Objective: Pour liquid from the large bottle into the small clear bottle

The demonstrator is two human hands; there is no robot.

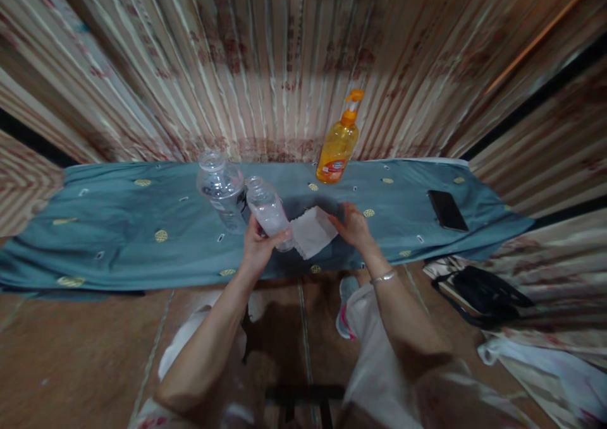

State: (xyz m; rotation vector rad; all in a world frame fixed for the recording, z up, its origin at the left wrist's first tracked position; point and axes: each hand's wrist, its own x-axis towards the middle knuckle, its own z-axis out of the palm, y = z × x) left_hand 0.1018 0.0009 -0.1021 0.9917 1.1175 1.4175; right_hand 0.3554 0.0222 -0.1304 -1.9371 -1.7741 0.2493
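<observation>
My left hand (260, 244) is wrapped round a small clear plastic bottle (268, 208) with no cap, which leans to the left. In my right hand (353, 225) is the corner of a white tissue (313, 233), pinched between thumb and fingers. The tissue's left edge lies close beside the small bottle's base; I cannot tell whether they touch. Just left of the small bottle stands a larger clear plastic bottle (222, 189), also uncapped. Behind my hands stands an orange pump bottle (337, 148) of yellow-orange liquid with a red label.
A teal patterned cloth (128, 227) covers the narrow table. A dark phone (448, 210) lies at its right end. Pleated curtains (265, 62) hang behind and at both sides. On the floor at right rests a black bag (488, 293).
</observation>
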